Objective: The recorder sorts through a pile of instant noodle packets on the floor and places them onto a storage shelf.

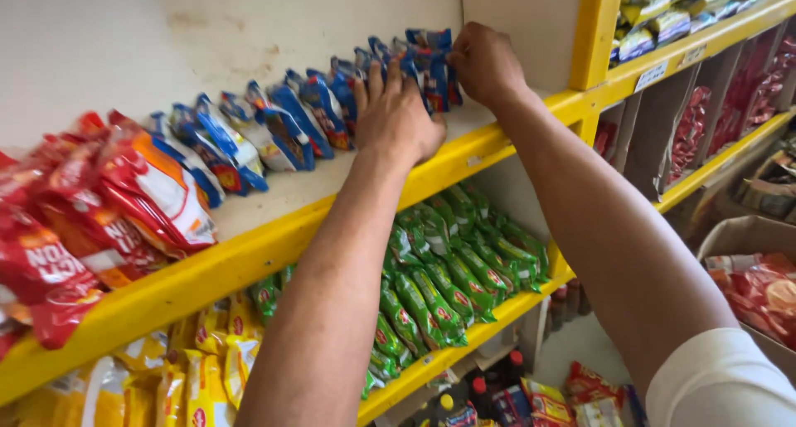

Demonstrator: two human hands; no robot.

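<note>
Both hands reach up to the row of blue packets (298, 116) on the top shelf (274, 240), a white board with a yellow front edge.

The left hand (396, 116) lies palm-down over the yellow edge, at the right part of the blue row. Its fingers (375, 77) are spread and point toward the back wall, the tips resting against the packets there. It pinches nothing that shows.

The right hand (483, 62) is just right of the blue row's far end, by the yellow post (595, 33). Its grip is pressed together, knuckles up, against the last blue packets (433, 62); the fingertips are hidden behind them, so whether it truly pinches one cannot be told.

The blue packets stand on edge, leaning and overlapping in one line that runs from the red packets (91, 203) back to the post. The red packets sit left of the blue row on the same shelf, touching its near end.

Below the blue row, on the next shelf down, green packets (448, 269) lie in overlapping rows. Left of those are yellow packets (199, 369). Right of the post, further yellow-edged shelves hold dark red bags (688, 128), and a cardboard box (750, 236) holds more red bags.
</note>
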